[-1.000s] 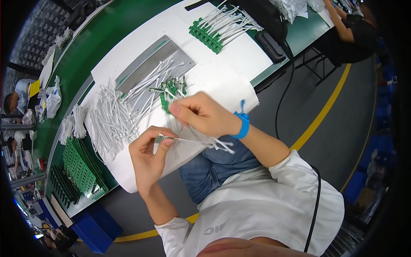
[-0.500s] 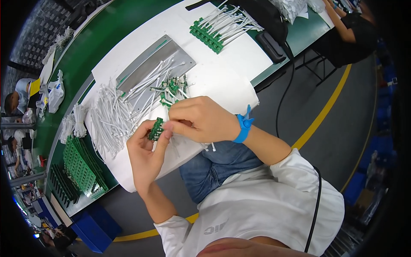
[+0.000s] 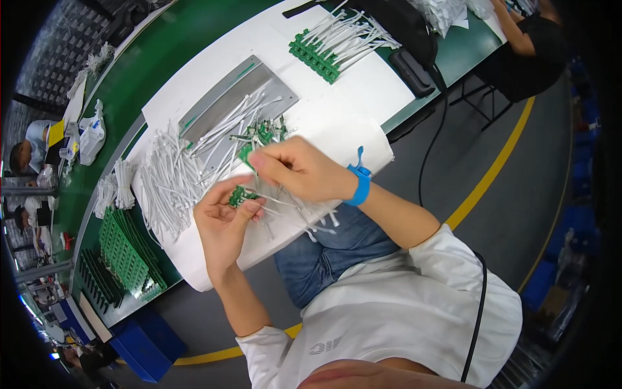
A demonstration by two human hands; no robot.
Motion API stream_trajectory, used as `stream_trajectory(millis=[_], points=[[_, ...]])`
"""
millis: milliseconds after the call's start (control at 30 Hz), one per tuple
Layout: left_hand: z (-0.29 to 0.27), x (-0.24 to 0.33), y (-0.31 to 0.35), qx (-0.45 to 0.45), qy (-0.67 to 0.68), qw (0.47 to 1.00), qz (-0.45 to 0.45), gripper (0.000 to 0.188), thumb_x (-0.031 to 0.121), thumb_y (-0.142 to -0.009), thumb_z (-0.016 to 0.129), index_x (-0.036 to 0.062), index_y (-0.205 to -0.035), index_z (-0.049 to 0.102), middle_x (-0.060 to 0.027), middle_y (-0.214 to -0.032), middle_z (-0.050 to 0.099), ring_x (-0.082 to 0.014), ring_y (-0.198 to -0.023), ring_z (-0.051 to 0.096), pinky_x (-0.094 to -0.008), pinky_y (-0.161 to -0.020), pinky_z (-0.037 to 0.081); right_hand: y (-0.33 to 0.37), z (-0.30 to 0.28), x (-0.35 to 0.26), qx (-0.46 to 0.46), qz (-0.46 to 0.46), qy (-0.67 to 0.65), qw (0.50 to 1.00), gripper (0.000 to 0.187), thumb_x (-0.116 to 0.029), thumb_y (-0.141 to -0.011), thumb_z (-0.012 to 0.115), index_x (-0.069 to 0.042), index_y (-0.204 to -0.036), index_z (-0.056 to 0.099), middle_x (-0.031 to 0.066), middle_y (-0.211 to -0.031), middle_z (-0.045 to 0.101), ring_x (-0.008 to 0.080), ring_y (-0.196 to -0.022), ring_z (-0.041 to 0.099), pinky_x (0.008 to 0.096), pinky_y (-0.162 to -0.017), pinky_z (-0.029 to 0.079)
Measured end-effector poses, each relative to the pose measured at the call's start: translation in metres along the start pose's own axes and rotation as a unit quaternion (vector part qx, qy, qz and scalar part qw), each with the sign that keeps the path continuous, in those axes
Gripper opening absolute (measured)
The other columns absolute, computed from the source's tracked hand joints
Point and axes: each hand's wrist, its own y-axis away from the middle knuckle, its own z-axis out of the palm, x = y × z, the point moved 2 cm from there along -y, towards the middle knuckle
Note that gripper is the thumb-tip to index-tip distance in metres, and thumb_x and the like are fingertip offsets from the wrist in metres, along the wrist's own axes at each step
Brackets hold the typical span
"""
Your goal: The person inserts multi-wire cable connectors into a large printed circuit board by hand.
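My left hand point(image 3: 223, 223) is closed in a pinch on a small green circuit board point(image 3: 241, 196), with white cables trailing from it past the table edge. Just above it and to the right, my right hand point(image 3: 299, 170) is closed, thumb against forefinger, slightly smeared. A small green board piece point(image 3: 245, 154) shows at its fingertips, blurred and partly covered. Beyond that hand lies a pile of green boards point(image 3: 265, 131) with white cables. A wide heap of loose white cables point(image 3: 172, 178) spreads to the left, and more cables lie on a grey metal plate point(image 3: 275, 87).
Farther off, a green panel strip point(image 3: 314, 58) has rows of white cables attached. A black case point(image 3: 411, 72) lies at the right edge. Stacked green panels point(image 3: 126, 253), black racks point(image 3: 97, 275) and bundled cables point(image 3: 123, 181) are at left. Another person point(image 3: 531, 48) sits upper right.
My right hand has moved slightly up and away from my left, and a green piece shows at its fingertips. The board in my left hand has turned, with its white cables now visible.
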Motion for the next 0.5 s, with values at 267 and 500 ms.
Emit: stream_trajectory(millis=[267, 500], points=[[-0.003, 0.005, 0.004, 0.054, -0.066, 0.995, 0.045, 0.024, -0.002, -0.093, 0.066, -0.0095, -0.115, 0.060, -0.0154, -0.101, 0.071, -0.0164, -0.088, 0.070, -0.0273, -0.082, 0.056, -0.002, -0.031, -0.037, 0.213, -0.067, 0.351, 0.909, 0.037, -0.027, -0.091, 0.069, -0.002, -0.066, 0.057, 0.0144, -0.056, 0.052, 0.0317, -0.050, 0.054, 0.0404, -0.048, 0.041], [0.008, -0.003, 0.000, 0.035, -0.126, 0.991, 0.040, 0.016, -0.001, -0.095, 0.064, -0.0077, -0.109, 0.061, -0.0084, -0.091, 0.068, -0.0123, -0.082, 0.066, -0.0252, -0.076, 0.054, 0.008, 0.004, -0.008, 0.039, -0.117, 0.298, 0.947, 0.022, -0.019, -0.094, 0.063, -0.004, -0.079, 0.057, 0.0115, -0.071, 0.056, 0.0321, -0.061, 0.058, 0.0385, -0.056, 0.045]])
